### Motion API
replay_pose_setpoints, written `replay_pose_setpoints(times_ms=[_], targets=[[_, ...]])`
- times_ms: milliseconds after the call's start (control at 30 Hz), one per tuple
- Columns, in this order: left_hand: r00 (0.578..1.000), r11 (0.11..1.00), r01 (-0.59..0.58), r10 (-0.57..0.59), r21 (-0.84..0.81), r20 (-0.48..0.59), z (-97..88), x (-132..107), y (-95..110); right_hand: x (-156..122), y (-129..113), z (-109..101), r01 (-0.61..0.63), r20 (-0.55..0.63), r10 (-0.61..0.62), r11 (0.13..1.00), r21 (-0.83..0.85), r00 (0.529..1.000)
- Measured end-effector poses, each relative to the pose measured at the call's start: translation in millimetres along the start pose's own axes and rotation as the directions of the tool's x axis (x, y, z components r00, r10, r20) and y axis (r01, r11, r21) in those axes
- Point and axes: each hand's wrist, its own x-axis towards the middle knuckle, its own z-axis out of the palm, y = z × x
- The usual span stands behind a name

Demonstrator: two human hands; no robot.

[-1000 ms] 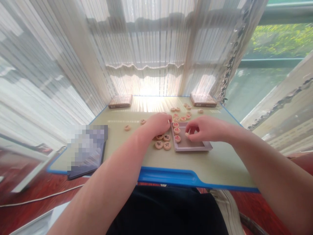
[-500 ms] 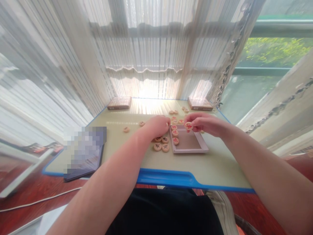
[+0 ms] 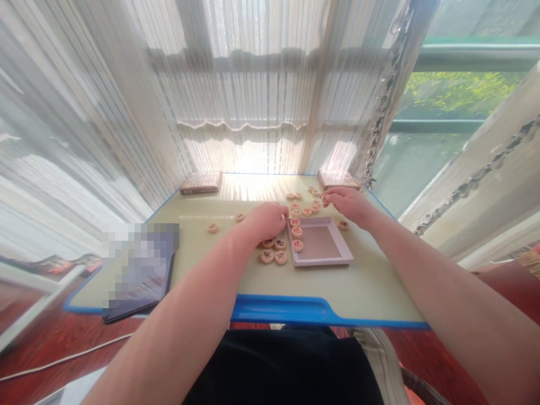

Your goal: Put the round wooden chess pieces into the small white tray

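My left hand [image 3: 269,220] is closed beside the far left corner of a shallow pale box [image 3: 343,260]. Its fingertips point away from me, so I cannot make out what they hold. My right hand [image 3: 348,206] is beyond the box's far edge, with thumb and fingers pinched on a round wooden Chinese chess piece [image 3: 324,199], its face hardly visible. Inside the box, red-marked pieces [image 3: 297,232] line the left wall. Black-marked pieces [image 3: 280,257] lie together left of the box, partly under my left hand. Several more pieces [image 3: 307,212] are scattered behind the box.
A dark tablet [image 3: 169,281] lies at the table's left side. Two flat boxes, one on the left [image 3: 201,181] and one on the right [image 3: 338,179], sit at the far corners. Loose pieces [image 3: 212,228] lie left of my left hand. The table has a blue front edge [image 3: 282,309].
My right hand has moved away from over the box to beyond its far edge. The red-marked piece it held there no longer shows its face. My left hand stays by the box corner.
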Motion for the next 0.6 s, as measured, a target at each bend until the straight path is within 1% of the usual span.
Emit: replay_pose_setpoints(times_ms=[67,133,200,233,267,300,333,367,433,467,500,600], targets=[[1.0,1.0,-0.001,0.001,0.004,0.002,-0.2,0.3,0.3,-2.2,-0.7,4.1,0.093,0.039,-0.089,0.988,-0.124,0.995],[1.0,1.0,-0.001,0.001,0.01,0.004,-0.5,0.7,0.9,-6.2,-4.9,6.7,0.155,0.065,-0.144,0.964,-0.218,0.987],[1.0,1.0,0.001,-0.001,0.014,0.004,-1.1,1.0,1.7,-12.5,-13.2,6.7,0.167,0.105,-0.146,0.961,-0.222,0.984],[1.0,1.0,0.002,-0.002,0.015,0.004,-1.5,1.0,2.3,-16.5,-18.7,5.9,0.171,0.159,-0.14,0.963,-0.21,0.977],[1.0,1.0,0.006,-0.006,0.014,0.004,-2.0,0.9,2.8,-20.9,-24.7,4.7,0.181,0.242,-0.131,0.964,-0.196,0.961],[1.0,1.0,0.01,-0.01,0.013,0.006,-2.6,0.7,3.4,-25.3,-30.6,3.6,0.193,0.345,-0.118,0.962,-0.192,0.931],[1.0,1.0,0.016,-0.016,0.009,0.011,-3.2,0.4,3.9,-29.5,-35.9,2.8,0.211,0.469,-0.094,0.956,-0.204,0.878],[1.0,1.0,0.021,-0.021,0.005,0.016,-3.7,0.0,4.3,-33.1,-40.2,2.5,0.239,0.562,-0.077,0.946,-0.22,0.824],[0.999,1.0,0.023,-0.023,-0.001,0.023,-4.7,-0.6,5.1,-37.9,-44.9,3.9,0.285,0.647,-0.048,0.921,-0.266,0.761],[0.999,1.0,0.023,-0.023,-0.001,0.024,-5.1,-0.9,5.3,-39.0,-45.5,5.2,0.306,0.656,-0.044,0.907,-0.29,0.753],[0.999,1.0,0.023,-0.023,0.0,0.024,-5.4,-1.2,5.5,-39.4,-45.2,6.6,0.32,0.648,-0.045,0.894,-0.314,0.76],[0.999,1.0,0.031,-0.031,0.005,0.021,-5.8,-1.8,5.9,-38.5,-43.2,9.2,0.332,0.588,-0.047,0.86,-0.387,0.807]])
